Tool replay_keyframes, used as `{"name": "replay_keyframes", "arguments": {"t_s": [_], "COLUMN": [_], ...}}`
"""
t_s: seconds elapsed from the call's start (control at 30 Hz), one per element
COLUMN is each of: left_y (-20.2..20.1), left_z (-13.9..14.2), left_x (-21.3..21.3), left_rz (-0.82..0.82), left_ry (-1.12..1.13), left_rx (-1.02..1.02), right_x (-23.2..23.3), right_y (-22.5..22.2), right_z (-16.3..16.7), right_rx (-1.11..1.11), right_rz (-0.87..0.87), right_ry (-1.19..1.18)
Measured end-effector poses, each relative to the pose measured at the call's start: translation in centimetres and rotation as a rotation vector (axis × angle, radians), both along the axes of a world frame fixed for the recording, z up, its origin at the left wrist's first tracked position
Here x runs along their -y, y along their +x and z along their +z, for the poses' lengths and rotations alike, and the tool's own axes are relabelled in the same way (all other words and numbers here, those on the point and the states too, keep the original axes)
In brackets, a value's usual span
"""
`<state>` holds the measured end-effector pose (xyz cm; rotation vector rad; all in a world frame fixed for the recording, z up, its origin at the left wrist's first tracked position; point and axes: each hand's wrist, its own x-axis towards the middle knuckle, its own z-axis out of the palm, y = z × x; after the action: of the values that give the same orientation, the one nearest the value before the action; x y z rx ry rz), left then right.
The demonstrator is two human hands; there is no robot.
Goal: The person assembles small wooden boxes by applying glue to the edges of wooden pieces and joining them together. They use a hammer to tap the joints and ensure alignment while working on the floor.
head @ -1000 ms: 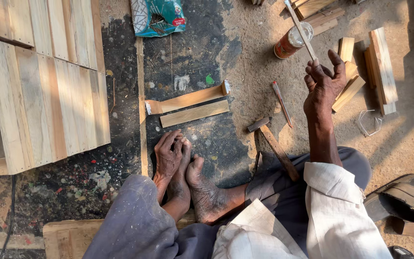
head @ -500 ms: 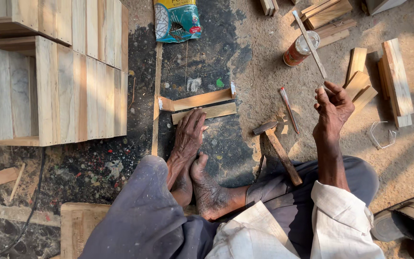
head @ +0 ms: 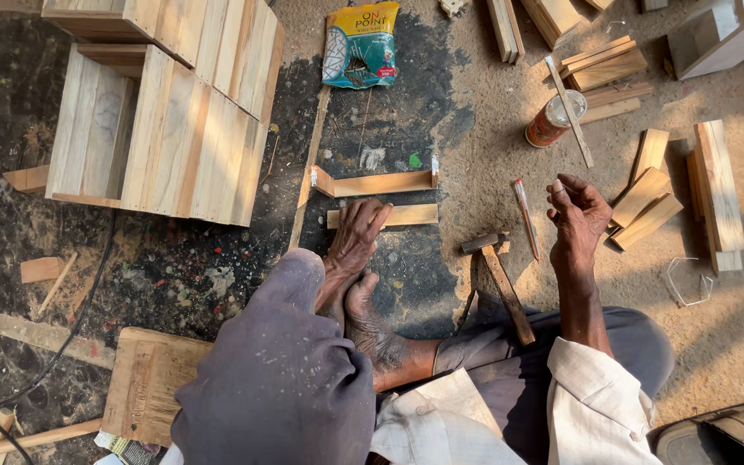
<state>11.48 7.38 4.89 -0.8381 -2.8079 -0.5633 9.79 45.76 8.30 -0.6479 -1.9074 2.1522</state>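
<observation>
- The person sits on the floor point(head: 716, 344) with the left hand point(head: 356, 231) lying flat, fingers spread, pressing on the near end of a short wooden slat point(head: 402, 215); it holds the slat down rather than gripping it.
- Just beyond, at twelve o'clock from that hand, a second slat point(head: 376, 183) stands on edge with small cross pieces at both ends, forming a shallow U-shaped frame. By my reading this piece is already joined, while the flat slat looks not yet fixed to it.
- The right hand point(head: 577, 213) is raised off the floor at about three o'clock from the slats, fingers curled narrow, thumb pinched to fingertips. It may hold a nail, but anything there is too small to tell.
- A hammer point(head: 499, 275) lies on the floor between the two hands, head near the slat's right end, touched by neither hand.
- A thin stick point(head: 525, 220) lies just beside the hammer head.
- Stacked finished crates point(head: 165, 112) stand at ten o'clock, which suggests several units are complete.
- Loose cut blocks point(head: 647, 198) lie at two o'clock, with a can point(head: 553, 119) and a green bag point(head: 359, 45) farther off, so stock seems to remain.
</observation>
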Motion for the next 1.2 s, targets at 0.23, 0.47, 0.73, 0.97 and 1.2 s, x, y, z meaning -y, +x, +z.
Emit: {"name": "replay_keyframes", "arguments": {"t_s": [0.23, 0.47, 0.73, 0.97, 1.2], "left_y": [1.1, 0.6, 6.3, 7.1, 6.6], "left_z": [8.0, 12.5, 17.0, 11.8, 9.8], "left_x": [-0.7, 0.2, 3.1, 5.2, 5.9], "left_rz": [-0.089, -0.020, -0.055, -0.018, 0.020], "left_ry": [0.098, 0.222, 0.368, 0.249, 0.223], "left_rx": [-0.115, -0.225, -0.079, -0.206, -0.183], "right_x": [-1.1, -1.1, 3.3, 12.1, 14.0], "right_y": [-0.1, 0.7, 2.3, 5.8, 6.5], "right_z": [0.1, 0.6, 14.8, 23.1, 24.4], "right_rx": [-0.064, -0.129, -0.405, -0.677, -0.697], "right_rz": [0.004, 0.053, 0.422, 0.943, 0.997], "right_ry": [-0.055, -0.039, -0.659, -0.910, -0.933]}}
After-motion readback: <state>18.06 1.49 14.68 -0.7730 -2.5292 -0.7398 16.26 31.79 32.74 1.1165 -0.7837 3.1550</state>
